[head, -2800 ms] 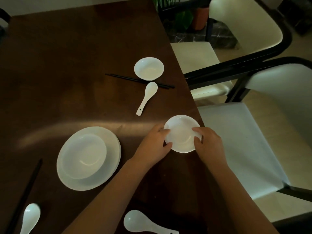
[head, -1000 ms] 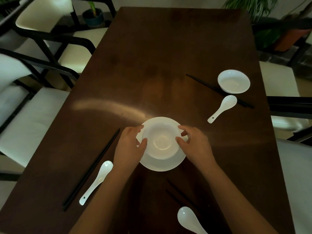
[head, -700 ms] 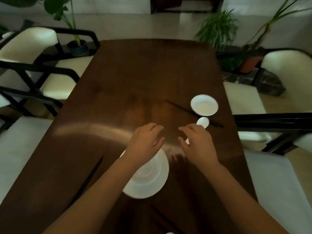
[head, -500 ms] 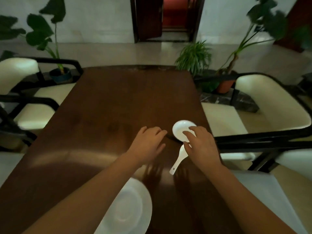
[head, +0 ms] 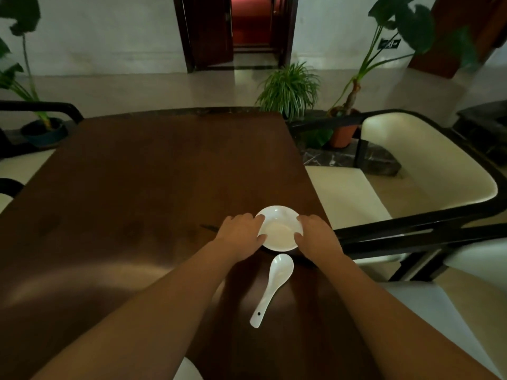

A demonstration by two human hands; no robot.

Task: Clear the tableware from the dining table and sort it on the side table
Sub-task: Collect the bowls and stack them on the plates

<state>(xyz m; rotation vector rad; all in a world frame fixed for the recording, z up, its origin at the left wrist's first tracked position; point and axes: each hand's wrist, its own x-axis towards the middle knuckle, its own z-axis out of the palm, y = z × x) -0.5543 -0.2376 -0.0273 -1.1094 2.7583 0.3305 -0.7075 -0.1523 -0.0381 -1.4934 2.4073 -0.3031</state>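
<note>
A small white bowl sits near the right edge of the dark wooden dining table. My left hand grips its left rim and my right hand grips its right rim. A white ceramic spoon lies just in front of the bowl, handle pointing toward me. Black chopsticks run under the bowl, mostly hidden by my hands. The edge of a white plate shows at the bottom, under my left forearm.
Cream chairs with black frames stand along the table's right side, and another chair at the far left. Potted plants stand on the floor beyond the table, with a doorway behind them.
My view lifted from the stacked plate and bowl toward the far bowl. Both hands moved forward from the stack and closed on the small bowl's rim.
</note>
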